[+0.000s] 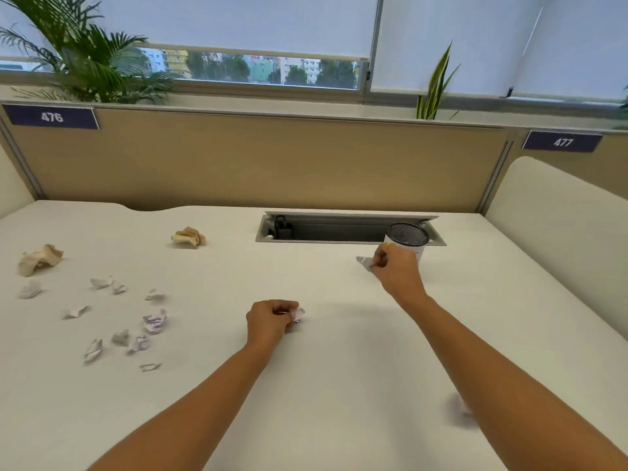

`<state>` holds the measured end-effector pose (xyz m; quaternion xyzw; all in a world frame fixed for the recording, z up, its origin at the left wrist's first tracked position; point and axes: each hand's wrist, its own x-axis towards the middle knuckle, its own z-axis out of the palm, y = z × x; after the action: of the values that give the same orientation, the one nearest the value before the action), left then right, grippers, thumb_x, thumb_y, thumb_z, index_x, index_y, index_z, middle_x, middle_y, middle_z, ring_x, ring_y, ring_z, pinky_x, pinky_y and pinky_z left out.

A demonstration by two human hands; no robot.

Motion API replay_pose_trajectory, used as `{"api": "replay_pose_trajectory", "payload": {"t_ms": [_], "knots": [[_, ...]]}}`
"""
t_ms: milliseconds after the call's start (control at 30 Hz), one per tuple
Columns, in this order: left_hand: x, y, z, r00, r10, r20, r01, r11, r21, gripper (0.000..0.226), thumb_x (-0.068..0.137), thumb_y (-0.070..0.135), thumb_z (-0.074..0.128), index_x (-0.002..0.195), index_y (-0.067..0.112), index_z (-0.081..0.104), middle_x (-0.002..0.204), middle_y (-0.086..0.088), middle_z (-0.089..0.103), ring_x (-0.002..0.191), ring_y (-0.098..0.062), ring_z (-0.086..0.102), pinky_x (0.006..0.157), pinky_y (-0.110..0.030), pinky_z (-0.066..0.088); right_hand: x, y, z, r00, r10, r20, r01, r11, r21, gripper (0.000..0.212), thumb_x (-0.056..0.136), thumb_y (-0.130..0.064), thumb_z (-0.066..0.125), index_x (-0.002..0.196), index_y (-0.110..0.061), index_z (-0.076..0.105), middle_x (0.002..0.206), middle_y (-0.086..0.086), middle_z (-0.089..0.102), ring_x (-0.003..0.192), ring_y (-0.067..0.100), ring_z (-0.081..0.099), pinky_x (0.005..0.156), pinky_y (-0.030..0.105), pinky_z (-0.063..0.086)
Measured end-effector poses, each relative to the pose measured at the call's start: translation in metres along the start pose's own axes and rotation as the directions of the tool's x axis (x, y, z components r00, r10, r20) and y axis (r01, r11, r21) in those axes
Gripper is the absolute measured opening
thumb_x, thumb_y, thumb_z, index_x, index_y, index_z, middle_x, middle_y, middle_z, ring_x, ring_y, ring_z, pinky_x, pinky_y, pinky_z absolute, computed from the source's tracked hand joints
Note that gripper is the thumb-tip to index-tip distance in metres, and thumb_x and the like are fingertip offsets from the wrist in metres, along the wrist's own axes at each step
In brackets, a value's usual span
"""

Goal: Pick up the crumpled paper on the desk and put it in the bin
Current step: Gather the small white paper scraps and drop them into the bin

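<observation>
While a white scrap (365, 262) is pinched in the right hand (396, 268), the bin (407, 240) is found just beyond it at one o'clock, almost touching. A crumpled piece (296, 316) is clasped by the left hand (270, 319), farther off; its bin lies toward two o'clock. More crumpled paper (154, 321) is scattered at nine o'clock on the desk (339, 368).

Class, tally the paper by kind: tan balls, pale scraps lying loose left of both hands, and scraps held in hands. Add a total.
Tan balls: 2
Pale loose scraps: 10
Held scraps, one each in left hand and right hand: 2
Total: 14
</observation>
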<state>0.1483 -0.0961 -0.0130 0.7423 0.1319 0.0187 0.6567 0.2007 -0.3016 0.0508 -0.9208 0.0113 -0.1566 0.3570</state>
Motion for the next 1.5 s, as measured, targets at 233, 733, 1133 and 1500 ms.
{"api": "replay_pose_trajectory", "payload": {"t_ms": [233, 733, 1133, 1500], "knots": [[0.028, 0.004, 0.037, 0.999, -0.035, 0.029, 0.034, 0.999, 0.034, 0.015, 0.075, -0.005, 0.067, 0.087, 0.005, 0.070, 0.078, -0.005, 0.069, 0.071, -0.024, 0.065, 0.055, -0.008, 0.052, 0.055, 0.029, -0.032, 0.954, 0.166, -0.249, -0.167, 0.986, 0.016, 0.013, 0.084, -0.004, 0.063, 0.094, 0.004, 0.067, 0.099, 0.020, 0.069, 0.086, 0.026, 0.061, 0.059, 0.003, 0.035], [0.064, 0.076, 0.104, 0.985, 0.140, 0.099, -0.157, 0.969, 0.191, 0.022, 0.084, -0.001, 0.060, 0.104, 0.001, 0.068, 0.111, -0.017, 0.066, 0.096, -0.028, 0.062, 0.089, -0.029, 0.049, 0.058, 0.058, -0.020, 0.882, 0.179, -0.436, -0.144, 0.983, 0.112, 0.011, 0.087, -0.003, 0.057, 0.094, -0.002, 0.066, 0.093, 0.017, 0.069, 0.075, 0.016, 0.054, 0.071, 0.024, 0.042], [0.087, 0.133, 0.186, 0.961, 0.178, 0.209, -0.218, 0.958, 0.184, 0.030, 0.083, -0.010, 0.055, 0.110, 0.000, 0.064, 0.120, -0.021, 0.062, 0.112, -0.032, 0.057, 0.099, -0.036, 0.048, 0.016, 0.075, 0.021, 0.881, 0.355, -0.312, -0.318, 0.934, 0.163, 0.008, 0.085, -0.010, 0.058, 0.091, -0.010, 0.063, 0.091, 0.011, 0.069, 0.078, 0.025, 0.059, 0.069, 0.025, 0.040], [0.078, 0.113, 0.183, 0.950, 0.268, 0.159, -0.291, 0.945, 0.148, 0.037, 0.086, -0.010, 0.049, 0.121, 0.003, 0.057, 0.119, -0.017, 0.062, 0.113, -0.027, 0.057, 0.099, -0.030, 0.044, -0.007, 0.085, 0.041, 0.945, 0.306, -0.117, -0.305, 0.952, 0.024, 0.008, 0.083, -0.010, 0.056, 0.088, -0.012, 0.063, 0.078, -0.002, 0.058, 0.075, 0.017, 0.052, 0.069, 0.024, 0.036]]}}
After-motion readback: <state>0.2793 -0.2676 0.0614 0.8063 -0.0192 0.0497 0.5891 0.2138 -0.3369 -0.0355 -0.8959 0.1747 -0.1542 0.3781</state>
